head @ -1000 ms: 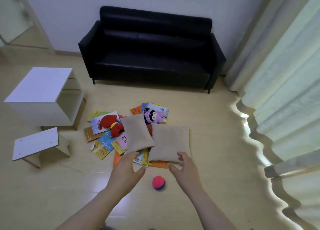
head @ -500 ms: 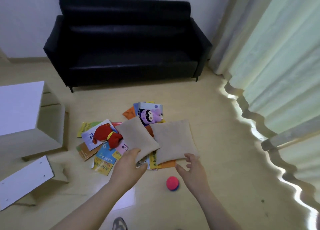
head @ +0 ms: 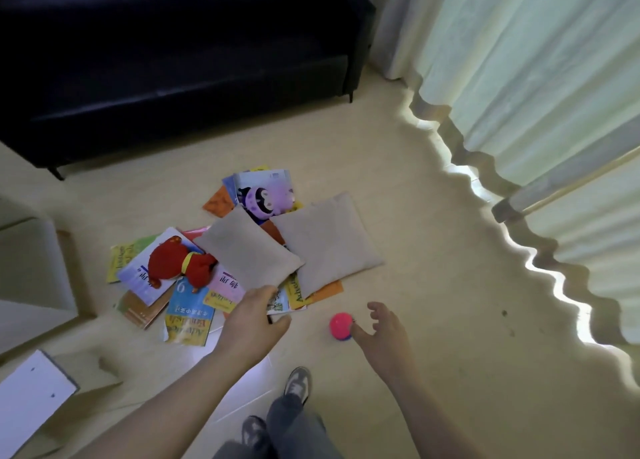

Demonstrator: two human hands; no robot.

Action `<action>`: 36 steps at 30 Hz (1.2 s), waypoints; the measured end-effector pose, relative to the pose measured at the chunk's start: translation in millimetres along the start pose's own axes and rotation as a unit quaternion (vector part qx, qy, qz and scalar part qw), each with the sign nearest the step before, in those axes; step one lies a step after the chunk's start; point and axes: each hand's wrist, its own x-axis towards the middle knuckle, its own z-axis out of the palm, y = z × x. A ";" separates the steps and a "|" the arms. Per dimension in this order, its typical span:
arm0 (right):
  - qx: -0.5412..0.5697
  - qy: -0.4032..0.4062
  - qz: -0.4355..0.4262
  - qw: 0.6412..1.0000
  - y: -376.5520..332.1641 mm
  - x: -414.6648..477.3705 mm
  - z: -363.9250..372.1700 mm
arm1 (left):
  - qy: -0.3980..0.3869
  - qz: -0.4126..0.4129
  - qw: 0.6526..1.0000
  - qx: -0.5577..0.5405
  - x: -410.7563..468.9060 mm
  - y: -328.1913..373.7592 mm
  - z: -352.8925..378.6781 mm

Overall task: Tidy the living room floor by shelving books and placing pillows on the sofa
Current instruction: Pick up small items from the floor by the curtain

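The sofa [head: 173, 78] across the top left looks like black leather, smooth with a dull shine. The left pillow [head: 247, 251] and the right pillow [head: 329, 240] in the middle are tan cloth, matt and a bit rough. The books [head: 188, 315] under them have shiny paper covers. The red plush toy [head: 173, 261] and the purple plush toy [head: 265, 200] look soft and fuzzy. The pink ball [head: 340, 324] looks smooth. The floor [head: 433, 285] is pale, smooth and a little shiny. The curtains [head: 536, 60] on the right are thin cloth. The white board [head: 31, 399] at the lower left is smooth and matt.
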 end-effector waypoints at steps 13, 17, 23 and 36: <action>-0.048 -0.034 0.085 0.995 53.3 76.2 65.2 | -0.064 -0.007 0.998 0.022 96.5 -48.7 54.0; -0.062 -0.019 0.117 0.991 73.5 103.5 103.1 | -0.094 -0.012 0.995 0.032 129.9 -81.6 80.1; -0.038 0.001 0.174 0.984 128.4 145.1 184.2 | -0.129 0.002 0.991 0.040 172.8 -154.1 147.5; -0.087 0.088 0.141 0.982 308.0 298.3 357.3 | -0.164 0.078 0.982 0.047 321.1 -294.5 344.1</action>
